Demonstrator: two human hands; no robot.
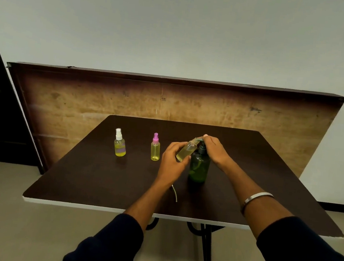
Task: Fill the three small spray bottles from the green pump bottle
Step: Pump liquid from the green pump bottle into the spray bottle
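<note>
Your left hand [171,158] grips the uncapped spray bottle [186,151] tilted, mouth up-right under the green pump bottle [199,167] spout, which your right hand [215,150] presses with curled fingers.

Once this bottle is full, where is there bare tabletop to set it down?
Bare patches: between the pink-capped bottle and the white-capped bottle; the table's right side beyond the green pump bottle; the near-left corner. Crowded: around the pump, where the left hand holds the small bottle and the right hand is on the pump head.
</note>
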